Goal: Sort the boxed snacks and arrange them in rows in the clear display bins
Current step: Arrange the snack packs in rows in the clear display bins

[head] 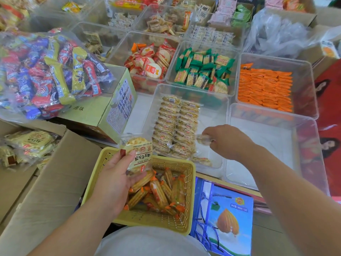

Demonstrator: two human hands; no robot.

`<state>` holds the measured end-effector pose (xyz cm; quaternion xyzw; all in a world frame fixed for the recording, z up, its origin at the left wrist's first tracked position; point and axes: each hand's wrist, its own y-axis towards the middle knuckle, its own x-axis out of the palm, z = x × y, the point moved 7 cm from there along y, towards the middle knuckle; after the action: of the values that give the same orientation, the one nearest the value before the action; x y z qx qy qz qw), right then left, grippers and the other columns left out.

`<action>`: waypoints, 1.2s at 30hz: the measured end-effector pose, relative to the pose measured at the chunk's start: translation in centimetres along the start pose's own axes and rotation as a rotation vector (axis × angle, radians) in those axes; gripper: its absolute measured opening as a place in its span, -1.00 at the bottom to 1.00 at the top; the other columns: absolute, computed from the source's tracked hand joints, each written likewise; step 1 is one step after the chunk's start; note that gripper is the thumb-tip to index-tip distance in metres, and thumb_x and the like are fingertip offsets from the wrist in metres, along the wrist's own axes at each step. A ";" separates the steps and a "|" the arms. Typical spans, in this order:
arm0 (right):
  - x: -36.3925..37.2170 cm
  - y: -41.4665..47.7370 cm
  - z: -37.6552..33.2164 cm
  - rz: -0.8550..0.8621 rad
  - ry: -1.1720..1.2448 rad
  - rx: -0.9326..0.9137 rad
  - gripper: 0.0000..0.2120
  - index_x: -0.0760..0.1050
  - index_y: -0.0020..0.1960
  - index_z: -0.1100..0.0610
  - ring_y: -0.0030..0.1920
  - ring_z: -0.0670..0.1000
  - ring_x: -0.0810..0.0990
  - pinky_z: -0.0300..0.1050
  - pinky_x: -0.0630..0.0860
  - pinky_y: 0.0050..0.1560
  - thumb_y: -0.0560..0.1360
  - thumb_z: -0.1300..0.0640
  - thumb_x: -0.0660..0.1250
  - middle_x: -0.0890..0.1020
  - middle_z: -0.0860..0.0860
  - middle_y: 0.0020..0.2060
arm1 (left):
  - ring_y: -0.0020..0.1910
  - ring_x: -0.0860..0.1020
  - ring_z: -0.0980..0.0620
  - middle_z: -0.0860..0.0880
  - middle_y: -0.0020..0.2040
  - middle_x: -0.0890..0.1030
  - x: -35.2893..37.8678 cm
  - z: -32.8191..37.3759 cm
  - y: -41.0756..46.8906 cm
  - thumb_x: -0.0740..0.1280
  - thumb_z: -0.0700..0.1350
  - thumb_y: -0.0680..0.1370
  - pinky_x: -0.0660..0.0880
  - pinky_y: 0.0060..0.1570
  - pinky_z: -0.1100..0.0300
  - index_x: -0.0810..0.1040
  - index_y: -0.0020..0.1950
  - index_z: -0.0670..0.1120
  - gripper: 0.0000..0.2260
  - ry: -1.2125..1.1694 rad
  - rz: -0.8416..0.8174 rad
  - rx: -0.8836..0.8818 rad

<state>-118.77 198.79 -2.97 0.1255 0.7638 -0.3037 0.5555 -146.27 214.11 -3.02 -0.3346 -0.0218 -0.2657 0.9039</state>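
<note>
My left hand (116, 172) holds a clear-wrapped round cracker pack (138, 152) above a yellow basket (190, 174) that contains several orange-ended biscuit packs (162, 193). My right hand (223, 141) pinches a small wrapped cracker pack (203, 140) over the near right side of a clear display bin (217, 100). Two neat rows of the same cracker packs (175, 126) fill that bin's left part. The clear bin (276, 137) to its right holds nothing.
Further bins hold orange packs (265, 89), green-wrapped crackers (203, 69) and red-wrapped round crackers (151, 61). A big bag of mixed bars (48, 74) lies on a green carton (110, 108) at left. Cardboard boxes (55, 178) stand at near left; a blue almond gift bag (225, 215) lies at near right.
</note>
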 end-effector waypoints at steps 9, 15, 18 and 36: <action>4.9 3.8 -0.7 -0.206 -0.510 -0.099 -0.69 0.47 0.27 -0.07 -0.04 0.05 0.33 -0.01 0.25 -0.03 0.57 0.17 0.21 0.54 -0.01 -0.12 | 0.19 0.68 -0.14 -0.10 0.21 0.71 0.1 0.0 0.3 0.44 0.03 0.43 0.61 0.14 -0.11 0.61 0.29 -0.04 -0.56 0.037 -0.027 0.019; 6.6 3.8 -0.6 -0.290 -0.390 0.036 -0.71 0.38 0.27 0.06 -0.29 -0.03 0.45 -0.12 0.35 -0.31 0.55 0.15 0.23 0.48 -0.04 -0.24 | 0.13 0.70 -0.11 -0.06 0.13 0.74 -0.6 -0.1 0.4 0.41 -0.02 0.53 0.57 0.23 -0.18 0.61 0.23 0.01 -0.73 0.054 -0.011 0.012; 7.9 3.3 -1.0 -0.315 -0.528 0.008 -0.77 0.39 0.21 0.00 -0.15 0.02 0.52 0.04 0.33 0.04 0.58 -0.02 0.19 0.56 -0.07 -0.20 | 0.14 0.70 -0.13 -0.07 0.13 0.74 -0.9 -0.1 0.4 0.42 0.00 0.50 0.57 0.24 -0.18 0.61 0.24 0.00 -0.68 0.053 -0.005 0.001; 11.0 4.7 0.6 -0.398 -0.367 -0.084 -0.48 -0.06 0.57 -0.37 0.07 0.07 0.53 0.03 0.29 0.04 0.69 -0.09 0.02 0.57 -0.04 0.21 | 0.12 0.70 -0.11 -0.08 0.10 0.75 -0.9 -0.5 0.9 0.36 -0.10 0.62 0.57 0.24 -0.20 0.63 0.21 -0.02 -0.82 0.082 0.028 -0.028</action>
<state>-119.69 200.48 -14.81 -0.1076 0.6718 -0.3929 0.6187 -146.71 214.80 -4.08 -0.3365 0.0237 -0.2668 0.9028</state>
